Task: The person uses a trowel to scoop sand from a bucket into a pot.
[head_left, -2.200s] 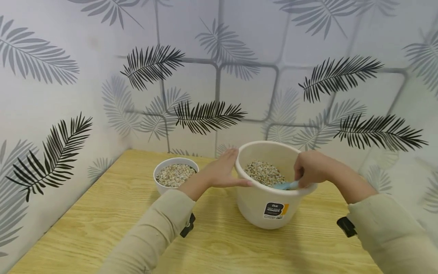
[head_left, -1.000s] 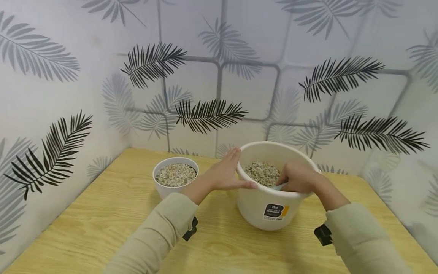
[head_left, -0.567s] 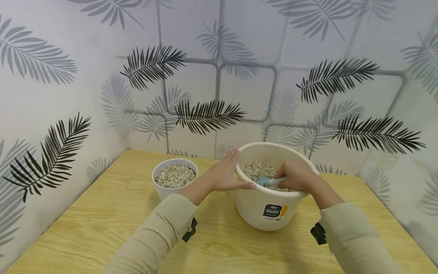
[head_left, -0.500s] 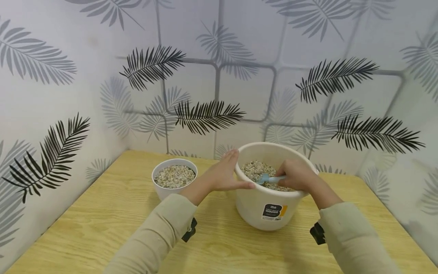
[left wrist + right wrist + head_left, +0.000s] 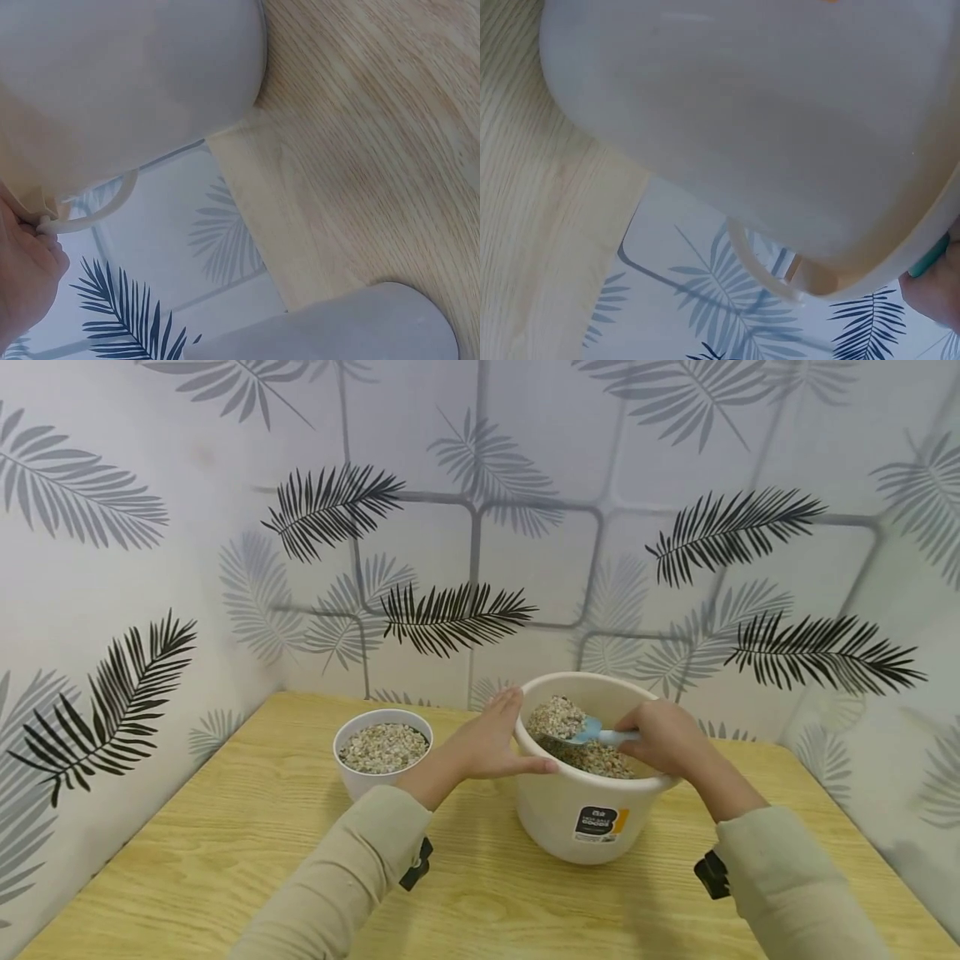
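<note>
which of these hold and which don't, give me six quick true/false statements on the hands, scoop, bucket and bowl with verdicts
1. The right hand holds the blue scoop. True.
2. The scoop is bare. False: it carries a heap of gravel.
3. The left hand touches the large cream bucket at its rim. True.
4. The small white bowl stands on the wooden table. True.
5. In the head view, the bowl is to the right of the bucket. False: it is to the left.
6. The bowl is empty. False: gravel lies in it too, to just below the rim.
</note>
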`<state>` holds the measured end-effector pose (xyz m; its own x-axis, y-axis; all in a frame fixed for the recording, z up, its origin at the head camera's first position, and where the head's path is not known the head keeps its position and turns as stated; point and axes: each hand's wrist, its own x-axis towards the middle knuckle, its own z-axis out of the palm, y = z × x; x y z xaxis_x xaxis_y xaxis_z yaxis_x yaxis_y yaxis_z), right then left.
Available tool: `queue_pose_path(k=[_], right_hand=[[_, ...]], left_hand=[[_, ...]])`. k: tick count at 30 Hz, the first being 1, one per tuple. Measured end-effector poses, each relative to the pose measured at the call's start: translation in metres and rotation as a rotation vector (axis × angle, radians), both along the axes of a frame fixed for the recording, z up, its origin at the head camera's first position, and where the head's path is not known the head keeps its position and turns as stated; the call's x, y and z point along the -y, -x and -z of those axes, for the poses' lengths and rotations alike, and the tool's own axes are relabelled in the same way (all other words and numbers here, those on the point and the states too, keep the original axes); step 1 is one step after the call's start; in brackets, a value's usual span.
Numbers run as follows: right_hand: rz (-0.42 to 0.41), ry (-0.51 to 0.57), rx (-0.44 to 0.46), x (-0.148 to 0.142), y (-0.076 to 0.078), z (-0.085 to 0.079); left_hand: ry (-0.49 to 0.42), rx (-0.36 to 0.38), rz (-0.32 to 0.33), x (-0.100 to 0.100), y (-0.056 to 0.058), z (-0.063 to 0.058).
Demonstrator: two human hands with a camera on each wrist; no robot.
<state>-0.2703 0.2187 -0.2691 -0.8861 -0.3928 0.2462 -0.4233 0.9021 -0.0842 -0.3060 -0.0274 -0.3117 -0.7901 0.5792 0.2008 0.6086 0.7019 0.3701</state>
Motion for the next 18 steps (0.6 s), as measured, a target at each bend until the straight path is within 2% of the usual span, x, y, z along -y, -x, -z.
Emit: queue_pose_path(k=[10, 18], right_hand=[[-0.002, 0.045, -0.070, -0.008, -0.004, 0.001], [0.010, 0.060, -0.077, -0.016, -0.008, -0.001]], left_hand=[[0.005, 0.013, -0.007, -0.001, 0.002, 0.001], [-0.006, 0.012, -0.006, 0.000, 0.002, 0.001]])
